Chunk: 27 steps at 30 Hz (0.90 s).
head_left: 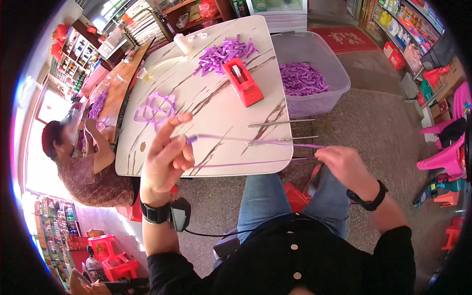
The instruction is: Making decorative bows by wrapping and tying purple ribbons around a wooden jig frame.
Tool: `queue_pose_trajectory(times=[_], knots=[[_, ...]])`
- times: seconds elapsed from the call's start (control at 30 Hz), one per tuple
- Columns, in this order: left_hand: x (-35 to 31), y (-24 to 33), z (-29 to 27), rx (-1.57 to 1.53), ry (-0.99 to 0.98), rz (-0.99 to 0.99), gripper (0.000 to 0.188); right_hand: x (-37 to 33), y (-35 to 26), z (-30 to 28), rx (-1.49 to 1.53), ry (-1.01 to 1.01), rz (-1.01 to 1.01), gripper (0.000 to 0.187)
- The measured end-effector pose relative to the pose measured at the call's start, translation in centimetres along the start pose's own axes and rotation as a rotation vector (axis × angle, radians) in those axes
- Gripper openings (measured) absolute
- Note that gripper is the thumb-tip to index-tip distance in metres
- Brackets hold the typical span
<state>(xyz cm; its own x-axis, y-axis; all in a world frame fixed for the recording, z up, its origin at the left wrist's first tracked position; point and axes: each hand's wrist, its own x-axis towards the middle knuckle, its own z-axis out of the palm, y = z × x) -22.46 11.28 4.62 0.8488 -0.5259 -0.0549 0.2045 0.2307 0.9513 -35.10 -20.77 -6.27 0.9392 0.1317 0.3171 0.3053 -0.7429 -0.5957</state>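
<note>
Over the near edge of the marbled white table (211,103), a thin purple ribbon (307,145) stretches in two strands between my hands. My left hand (169,152) is closed on one end, its index finger raised; a small darker purple fold (191,139) shows at the thumb. At the other end, my right hand (346,164) pinches the ribbon with thumb and fingertips. Loose lilac ribbon (155,109) lies tangled beyond my left hand. Further back is a heap of short folded purple pieces (223,54), with a red tape dispenser (246,86) beside it.
Two thin metal rods (280,123) jut over the table's right edge. A clear plastic bin (339,78) of purple pieces stands beside it. A white bottle (183,44) and a small cup (143,74) sit at the back. At left, another person (88,172) handles purple strips at a wooden counter.
</note>
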Motion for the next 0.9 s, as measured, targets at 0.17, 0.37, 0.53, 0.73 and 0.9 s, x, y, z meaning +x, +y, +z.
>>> queue_pose_trajectory(times=[0.17, 0.37, 0.53, 0.73, 0.9], knots=[[-1.7, -1.5, 0.2, 0.447, -0.014, -0.270, 0.035, 1.2, 0.0, -2.4, -0.318, 0.174, -0.132, 0.013], [-2.0, -3.1, -0.4, 0.462, -0.136, -0.425, 0.021, 2.1, -1.1, -3.0, -0.361, 0.296, -0.108, 0.022], [-1.1, -4.6, -0.6, 0.512, -0.267, -0.454, 0.014, 1.5, -0.8, -2.6, -0.325, 0.391, -0.051, 0.028], [2.0, -5.8, 3.6, 0.538, -0.444, -0.426, 0.012, -2.2, 1.3, -4.2, -0.019, -0.225, 0.315, 0.026], [5.9, -7.3, 8.4, 0.536, -0.740, -0.413, 0.013, 0.0, -0.7, -2.6, 0.515, -0.022, 0.291, 0.021]])
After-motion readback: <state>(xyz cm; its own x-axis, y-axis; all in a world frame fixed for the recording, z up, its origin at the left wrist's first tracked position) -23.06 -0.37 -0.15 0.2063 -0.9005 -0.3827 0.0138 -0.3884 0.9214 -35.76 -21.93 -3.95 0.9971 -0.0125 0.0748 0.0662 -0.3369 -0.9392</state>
